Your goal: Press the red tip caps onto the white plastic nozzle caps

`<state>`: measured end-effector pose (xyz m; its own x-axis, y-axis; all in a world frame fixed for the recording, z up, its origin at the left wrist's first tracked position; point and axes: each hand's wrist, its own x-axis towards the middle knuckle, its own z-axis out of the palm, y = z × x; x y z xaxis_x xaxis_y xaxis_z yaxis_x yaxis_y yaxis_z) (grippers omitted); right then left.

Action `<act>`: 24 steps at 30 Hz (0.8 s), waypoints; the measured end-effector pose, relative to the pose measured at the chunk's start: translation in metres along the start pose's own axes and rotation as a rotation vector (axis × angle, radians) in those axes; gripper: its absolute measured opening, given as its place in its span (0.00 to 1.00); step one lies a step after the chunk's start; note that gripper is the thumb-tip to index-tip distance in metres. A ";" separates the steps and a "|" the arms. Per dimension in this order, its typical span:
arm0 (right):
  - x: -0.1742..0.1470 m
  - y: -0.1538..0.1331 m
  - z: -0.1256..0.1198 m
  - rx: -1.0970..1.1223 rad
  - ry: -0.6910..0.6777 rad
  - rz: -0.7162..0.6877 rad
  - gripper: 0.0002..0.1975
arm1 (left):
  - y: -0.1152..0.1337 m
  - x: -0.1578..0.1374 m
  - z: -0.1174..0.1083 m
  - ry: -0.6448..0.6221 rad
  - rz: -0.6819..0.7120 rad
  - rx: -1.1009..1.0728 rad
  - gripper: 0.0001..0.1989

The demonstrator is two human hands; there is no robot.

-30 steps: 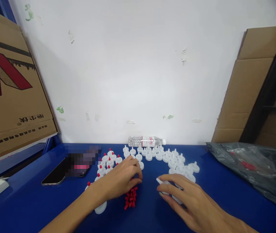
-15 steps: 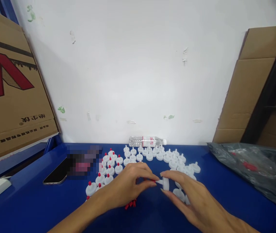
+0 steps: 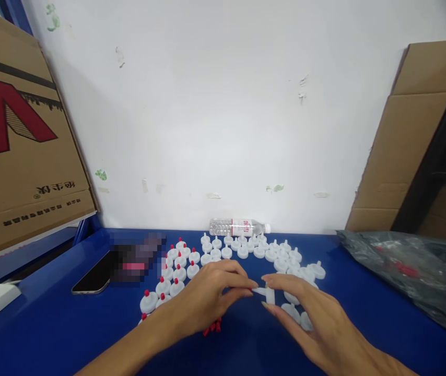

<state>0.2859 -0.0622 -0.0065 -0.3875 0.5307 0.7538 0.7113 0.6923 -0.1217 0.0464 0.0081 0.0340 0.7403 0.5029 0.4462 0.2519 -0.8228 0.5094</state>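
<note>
Evidently the left hand (image 3: 217, 290) is pinched together at the tip of a nozzle (image 3: 260, 291), with a speck of red (image 3: 253, 287) at its fingertips. Just rightward, the white cap (image 3: 270, 296) lies sideways, long axis running between both hands, its disc gripped by the right hand (image 3: 317, 313). Below, the blue worktop (image 3: 254, 344) carries red-tipped caps (image 3: 163, 286) leftward, plain caps (image 3: 281, 263) rightward; a white wall (image 3: 215, 104) stands behind.

At least twelve red-tipped nozzle caps (image 3: 176, 289), over twenty plain nozzle caps (image 3: 226, 253), at least three loose red tips (image 3: 212, 328), one plastic bottle (image 3: 238, 227) and two hands (image 3: 212, 293) show.
</note>
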 end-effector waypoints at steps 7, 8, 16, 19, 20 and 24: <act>0.002 -0.002 -0.001 0.075 0.063 -0.004 0.18 | -0.001 -0.002 0.004 0.048 0.122 0.160 0.12; 0.002 -0.002 -0.001 0.083 0.074 0.010 0.18 | -0.001 -0.002 0.004 0.032 0.136 0.187 0.12; 0.006 -0.006 -0.005 0.088 0.089 0.074 0.18 | 0.009 -0.004 0.010 -0.010 0.036 0.152 0.14; 0.006 -0.005 -0.007 0.095 0.077 0.040 0.20 | 0.012 -0.005 0.011 -0.009 0.012 0.108 0.14; 0.006 -0.005 -0.007 0.095 0.076 0.035 0.20 | 0.013 -0.005 0.010 -0.011 0.005 0.082 0.14; 0.003 -0.006 -0.007 0.090 0.100 0.028 0.21 | 0.018 -0.005 0.008 -0.012 -0.020 0.009 0.15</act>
<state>0.2842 -0.0681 0.0012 -0.3049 0.5022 0.8092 0.6640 0.7212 -0.1974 0.0526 -0.0114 0.0352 0.7427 0.5157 0.4271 0.2719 -0.8151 0.5115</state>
